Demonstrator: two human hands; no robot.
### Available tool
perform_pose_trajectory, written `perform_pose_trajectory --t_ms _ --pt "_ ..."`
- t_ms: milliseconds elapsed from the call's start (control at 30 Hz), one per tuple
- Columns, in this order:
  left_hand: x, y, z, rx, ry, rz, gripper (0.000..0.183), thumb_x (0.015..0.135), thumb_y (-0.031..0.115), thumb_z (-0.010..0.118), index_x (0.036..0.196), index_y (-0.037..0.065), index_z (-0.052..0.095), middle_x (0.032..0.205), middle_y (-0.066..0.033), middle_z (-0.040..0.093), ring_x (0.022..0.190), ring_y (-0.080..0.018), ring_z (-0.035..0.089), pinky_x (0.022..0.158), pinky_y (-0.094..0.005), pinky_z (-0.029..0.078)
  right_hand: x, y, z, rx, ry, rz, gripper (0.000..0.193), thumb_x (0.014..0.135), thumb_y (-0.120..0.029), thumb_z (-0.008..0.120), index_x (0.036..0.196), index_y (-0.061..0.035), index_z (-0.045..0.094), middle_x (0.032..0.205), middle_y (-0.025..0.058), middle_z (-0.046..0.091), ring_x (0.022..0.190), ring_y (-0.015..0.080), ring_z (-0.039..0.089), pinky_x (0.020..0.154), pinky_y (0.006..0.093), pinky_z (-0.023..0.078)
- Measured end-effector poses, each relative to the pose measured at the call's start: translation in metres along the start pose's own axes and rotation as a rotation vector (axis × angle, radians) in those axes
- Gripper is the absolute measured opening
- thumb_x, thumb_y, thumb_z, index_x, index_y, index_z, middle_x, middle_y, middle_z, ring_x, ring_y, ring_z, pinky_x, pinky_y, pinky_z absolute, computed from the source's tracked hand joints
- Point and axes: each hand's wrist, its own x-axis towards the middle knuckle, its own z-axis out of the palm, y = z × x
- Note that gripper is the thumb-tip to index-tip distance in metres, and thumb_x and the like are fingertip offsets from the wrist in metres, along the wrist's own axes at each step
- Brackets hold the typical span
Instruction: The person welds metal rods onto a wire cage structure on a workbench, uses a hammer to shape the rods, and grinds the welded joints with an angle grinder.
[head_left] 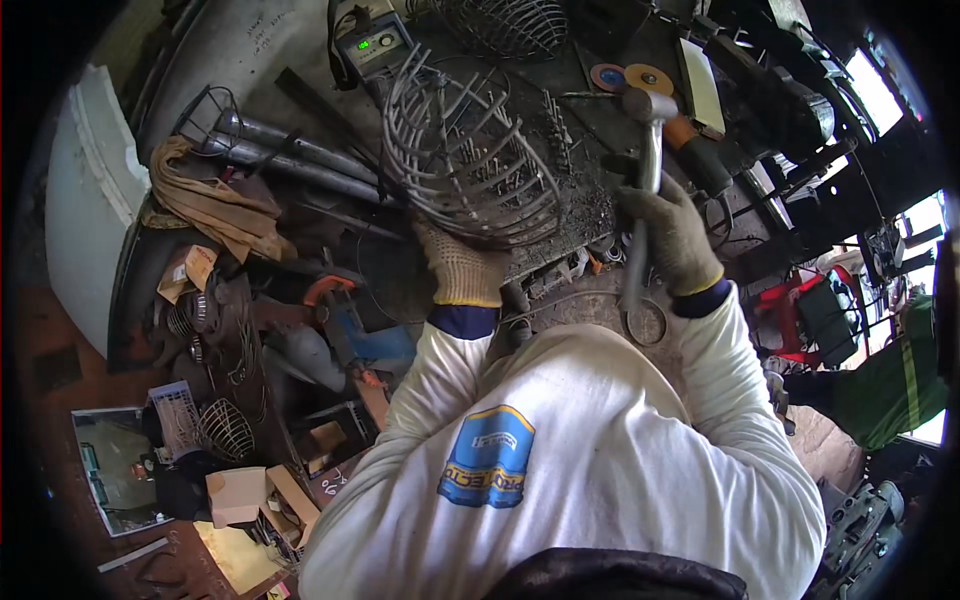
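Wire cage (447,150) sits at the near edge of the bench (585,150), and good handling probably means keeping it steady, with fingers well clear of the hammer (652,150) head. On to the hands! Gloved left hand (465,268) touches the cage's near side, fingers hidden, grip impossible to judge; gloved right hand (678,232) wraps round the hammer's handle, head up.

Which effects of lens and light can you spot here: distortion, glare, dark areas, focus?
Head view throughout: the pale panel at left looks bowed, likely by the fisheye; the corners fall to black; bright patches at right burn out to white; metal tubes carry shiny streaks; the wire cage and hammer are sharp enough to make out.
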Motion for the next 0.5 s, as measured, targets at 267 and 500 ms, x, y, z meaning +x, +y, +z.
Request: perform_pose_trajectory --t_ms 267,500 --pt "-0.015 -0.058 0.026 -0.194 -0.158 -0.163 0.072 0.095 0.067 0.028 0.145 0.018 0.044 0.15 -0.0148 0.043 0.135 -0.0373 0.041 0.112 -0.0577 0.031 -0.017 0.013 0.033 0.24 0.097 -0.414 0.047 0.092 -0.018 0.064 0.133 0.0032 0.053 0.107 0.0079 0.067 0.097 0.0144 0.06 0.09 0.0298 0.047" --pt "-0.018 -0.075 -0.025 -0.05 -0.286 -0.336 0.067 0.093 0.058 0.05 0.145 0.015 0.043 0.146 -0.0157 0.046 0.127 -0.0391 0.049 0.106 -0.0561 0.037 -0.006 0.021 0.012 0.04 0.284 -0.413 0.03 0.095 -0.021 0.064 0.113 0.002 0.059 0.089 0.0036 0.064 0.08 0.0108 0.058 0.072 0.0273 0.048"
